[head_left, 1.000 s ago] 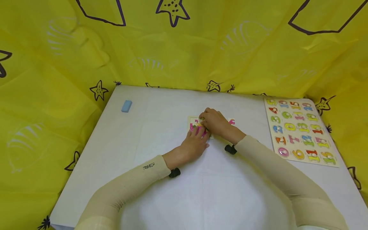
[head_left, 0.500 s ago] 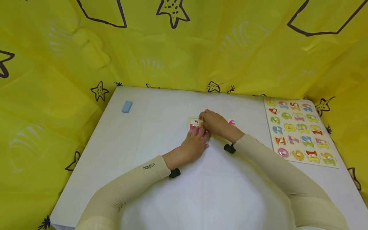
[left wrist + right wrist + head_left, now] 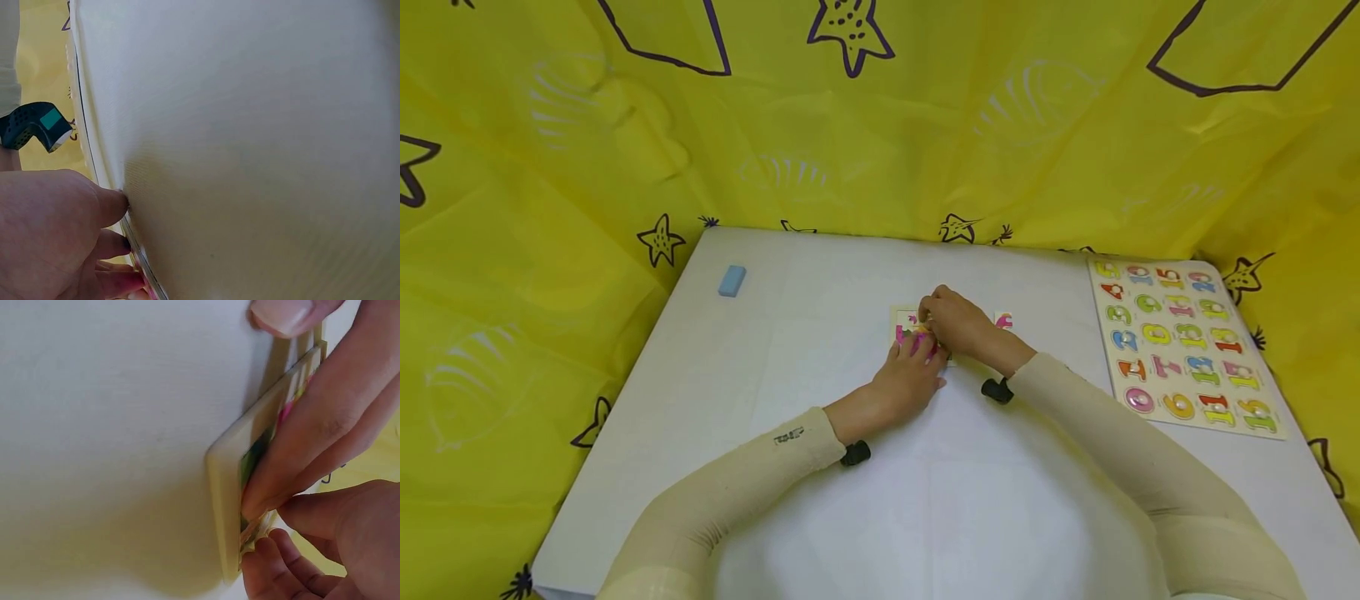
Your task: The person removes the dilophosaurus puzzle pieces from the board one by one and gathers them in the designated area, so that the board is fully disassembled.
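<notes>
Near the middle of a white table point(image 3: 1037, 517), a small jigsaw board point(image 3: 228, 469) with a pale raised frame lies flat, its pink, yellow and green picture partly covered by a person's two hands. The left hand point(image 3: 906, 383) reaches in from the near side, fingers extended and slightly spread over the picture, pressing on it, the thumb out to the side beyond the frame. The right hand point(image 3: 958, 321) is narrow, its fingers bent down together at the right part of the board, with the thumb close by the left hand's fingertip; whether it pinches a piece cannot be told, since the fingers hide that spot.

Just beyond the right hand, a loose jigsaw piece point(image 3: 1004, 320) marked with pink lies on the table, apart from the frame. Farther right, near the table's edge, rests a large number puzzle board point(image 3: 1159, 404) with coloured numerals. A light-blue block point(image 3: 732, 281) sits toward the far left corner. Cream sleeves point(image 3: 752, 471) cover both arms, black wrist cameras point(image 3: 997, 390) show beneath the wrists, and yellow sheeting point(image 3: 700, 108) printed with starfish surrounds the table.
</notes>
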### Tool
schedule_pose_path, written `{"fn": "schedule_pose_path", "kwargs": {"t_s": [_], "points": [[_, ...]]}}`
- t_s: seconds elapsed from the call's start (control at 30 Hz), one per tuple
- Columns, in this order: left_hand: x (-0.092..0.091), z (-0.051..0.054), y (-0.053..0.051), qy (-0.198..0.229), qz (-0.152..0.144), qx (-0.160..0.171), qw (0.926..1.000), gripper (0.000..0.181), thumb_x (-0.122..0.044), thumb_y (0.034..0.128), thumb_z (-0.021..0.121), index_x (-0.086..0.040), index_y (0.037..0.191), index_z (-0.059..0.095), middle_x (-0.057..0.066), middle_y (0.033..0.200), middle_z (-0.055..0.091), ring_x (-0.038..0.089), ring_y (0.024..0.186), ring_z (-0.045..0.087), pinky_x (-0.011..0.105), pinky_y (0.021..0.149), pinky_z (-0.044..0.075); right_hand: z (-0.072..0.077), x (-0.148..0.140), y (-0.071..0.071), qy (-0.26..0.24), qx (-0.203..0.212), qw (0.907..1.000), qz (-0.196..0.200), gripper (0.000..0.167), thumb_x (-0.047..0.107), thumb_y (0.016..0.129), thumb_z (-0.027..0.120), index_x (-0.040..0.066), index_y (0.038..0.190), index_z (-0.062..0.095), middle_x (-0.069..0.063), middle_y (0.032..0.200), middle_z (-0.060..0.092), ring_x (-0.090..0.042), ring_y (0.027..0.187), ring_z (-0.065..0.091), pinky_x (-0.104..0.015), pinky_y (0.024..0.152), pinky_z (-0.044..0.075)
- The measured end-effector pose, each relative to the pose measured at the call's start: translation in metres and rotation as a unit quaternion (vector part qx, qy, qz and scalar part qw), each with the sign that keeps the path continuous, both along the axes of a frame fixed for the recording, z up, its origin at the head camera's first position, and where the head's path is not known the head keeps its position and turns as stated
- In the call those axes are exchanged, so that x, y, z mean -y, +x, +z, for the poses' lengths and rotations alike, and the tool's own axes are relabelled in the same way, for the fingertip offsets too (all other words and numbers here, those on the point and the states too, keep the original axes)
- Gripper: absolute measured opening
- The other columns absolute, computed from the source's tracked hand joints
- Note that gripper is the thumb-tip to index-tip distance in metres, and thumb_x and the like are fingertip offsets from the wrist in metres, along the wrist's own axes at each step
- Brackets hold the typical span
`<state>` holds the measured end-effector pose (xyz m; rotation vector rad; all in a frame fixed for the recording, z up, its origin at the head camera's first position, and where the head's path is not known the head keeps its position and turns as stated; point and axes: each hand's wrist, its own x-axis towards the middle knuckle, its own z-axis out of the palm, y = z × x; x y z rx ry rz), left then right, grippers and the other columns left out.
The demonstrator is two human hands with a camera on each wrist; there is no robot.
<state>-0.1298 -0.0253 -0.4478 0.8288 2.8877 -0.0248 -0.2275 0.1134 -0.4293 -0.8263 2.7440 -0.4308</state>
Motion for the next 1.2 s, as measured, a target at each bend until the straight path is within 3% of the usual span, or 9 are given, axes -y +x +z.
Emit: {"fn": "schedule_pose_path", "kwargs": {"t_s": [0.27, 0.47, 0.7, 1.0, 1.2], "points": [[-0.0007, -0.0019, -0.0004, 0.001, 0.002, 0.003, 1.0, 0.054, -0.041, 0.1134, 0.045, -0.014, 0.159, 0.044, 0.012, 0.161, 0.04, 0.037, 0.149, 0.037, 0.055, 0.12, 0.04, -0.0034, -0.0011, 0.0036, -0.018, -0.021, 0.9996, 0.008, 0.032, 0.008, 0.104, 0.065, 0.002, 0.136, 0.066, -0.021, 0.127, 0.061, -0.034, 0.114, 0.063, -0.047, 0.106, 0.054], [-0.001, -0.0027, -0.0005, -0.002, 0.0, 0.012, 0.9999, 0.055, -0.042, 0.1139, 0.043, -0.013, 0.162, 0.042, 0.012, 0.165, 0.036, 0.037, 0.152, 0.034, 0.056, 0.121, 0.039, -0.0026, -0.0008, 0.007, -0.028, -0.024, 0.9993, 0.001, 0.031, 0.007, 0.104, 0.065, 0.002, 0.135, 0.07, -0.019, 0.123, 0.063, -0.033, 0.112, 0.064, -0.046, 0.103, 0.056], [-0.0014, -0.0035, -0.0006, -0.014, -0.003, 0.0, 0.9999, 0.056, -0.041, 0.1137, 0.043, -0.011, 0.161, 0.042, 0.014, 0.163, 0.037, 0.036, 0.15, 0.035, 0.055, 0.12, 0.04, 0.0019, 0.0024, 0.009, -0.027, -0.011, 0.9995, -0.01, 0.029, 0.008, 0.105, 0.064, 0.003, 0.132, 0.073, -0.017, 0.12, 0.064, -0.03, 0.106, 0.063, -0.046, 0.099, 0.057], [-0.0018, -0.0001, -0.0001, -0.009, 0.002, 0.017, 0.9998, 0.057, -0.041, 0.1138, 0.043, -0.012, 0.162, 0.041, 0.013, 0.165, 0.035, 0.037, 0.152, 0.035, 0.056, 0.121, 0.038, -0.0007, 0.0016, 0.0047, -0.018, -0.027, 0.9994, 0.008, 0.029, 0.007, 0.105, 0.063, 0.002, 0.134, 0.067, -0.02, 0.12, 0.063, -0.032, 0.103, 0.063, -0.045, 0.1, 0.057], [-0.0015, 0.0024, 0.0008, -0.011, -0.002, 0.01, 0.9999, 0.057, -0.041, 0.114, 0.043, -0.011, 0.162, 0.041, 0.014, 0.165, 0.036, 0.038, 0.151, 0.036, 0.056, 0.12, 0.039, -0.0023, 0.0019, 0.0042, -0.024, -0.027, 0.9993, 0.009, 0.027, 0.006, 0.105, 0.062, 0.002, 0.132, 0.066, -0.021, 0.119, 0.062, -0.033, 0.103, 0.061, -0.046, 0.099, 0.057]]}}
